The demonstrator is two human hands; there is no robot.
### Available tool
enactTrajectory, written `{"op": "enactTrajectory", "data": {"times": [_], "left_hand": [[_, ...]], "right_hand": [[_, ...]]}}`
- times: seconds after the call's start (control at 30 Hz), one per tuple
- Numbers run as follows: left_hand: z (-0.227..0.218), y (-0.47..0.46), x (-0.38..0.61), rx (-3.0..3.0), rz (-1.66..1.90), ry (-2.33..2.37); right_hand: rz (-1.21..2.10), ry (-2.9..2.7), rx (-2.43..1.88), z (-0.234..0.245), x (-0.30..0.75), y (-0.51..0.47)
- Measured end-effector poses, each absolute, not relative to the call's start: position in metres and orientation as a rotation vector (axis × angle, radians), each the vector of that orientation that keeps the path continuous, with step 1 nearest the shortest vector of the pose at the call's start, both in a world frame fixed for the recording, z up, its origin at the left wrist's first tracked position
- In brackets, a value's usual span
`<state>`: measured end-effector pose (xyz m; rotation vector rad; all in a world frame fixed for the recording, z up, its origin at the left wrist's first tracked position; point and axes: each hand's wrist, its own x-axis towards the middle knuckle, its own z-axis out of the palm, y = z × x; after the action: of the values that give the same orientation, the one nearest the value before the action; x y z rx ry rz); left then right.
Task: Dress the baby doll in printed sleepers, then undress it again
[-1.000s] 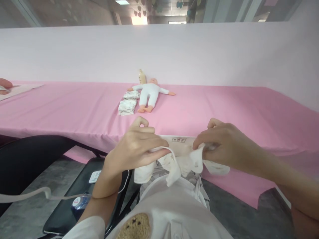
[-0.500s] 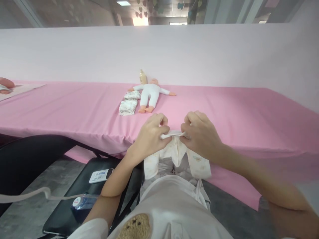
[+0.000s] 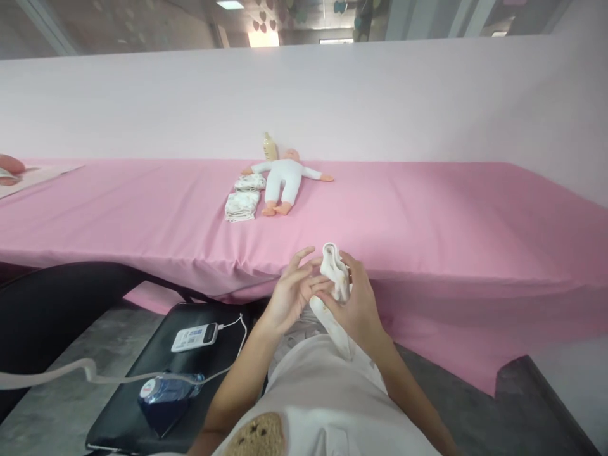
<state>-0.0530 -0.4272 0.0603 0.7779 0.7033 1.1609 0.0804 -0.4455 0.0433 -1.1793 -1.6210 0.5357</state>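
Observation:
A small cream baby garment (image 3: 334, 278) is bunched up in my right hand (image 3: 354, 304), whose fingers close round it just below the near edge of the pink table (image 3: 427, 215). My left hand (image 3: 291, 290) sits beside it with fingers spread, their tips touching the cloth. Part of the garment hangs down over my lap. Far back on the table lies a doll (image 3: 284, 177) in a white suit, next to two folded printed cloths (image 3: 243, 204) and a small bottle (image 3: 270, 147).
To my left stands a black chair (image 3: 142, 380) carrying a white device with a cable (image 3: 194, 337) and a dark blue pouch (image 3: 166, 396). A pale strap (image 3: 57, 375) runs across the floor. Someone else's hand (image 3: 8, 167) rests at the table's far left. A white partition wall rises behind the table.
My hands held the garment spread apart, then pinched it together at the top. Now it is gathered into my right hand, my left hand has opened, and both hands sit lower and closer to me.

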Motion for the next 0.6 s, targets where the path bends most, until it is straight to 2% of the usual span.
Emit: {"op": "enactTrajectory", "data": {"times": [0.23, 0.33, 0.43, 0.6], "left_hand": [[0.052, -0.423, -0.064, 1.393, 1.32, 0.939], [0.047, -0.41, -0.061, 1.42, 1.174, 0.892], [0.05, -0.407, -0.062, 1.364, 1.294, 0.989], [0.061, -0.413, -0.08, 1.469, 1.386, 1.039]], "right_hand": [[1.146, -1.357, -0.86, 0.043, 0.103, -0.451], [1.104, -1.295, -0.901, 0.042, 0.101, -0.446], [0.973, -1.36, -0.981, 0.03, 0.101, -0.443], [1.135, -1.802, -1.132, -0.009, 0.113, -0.436]]}}
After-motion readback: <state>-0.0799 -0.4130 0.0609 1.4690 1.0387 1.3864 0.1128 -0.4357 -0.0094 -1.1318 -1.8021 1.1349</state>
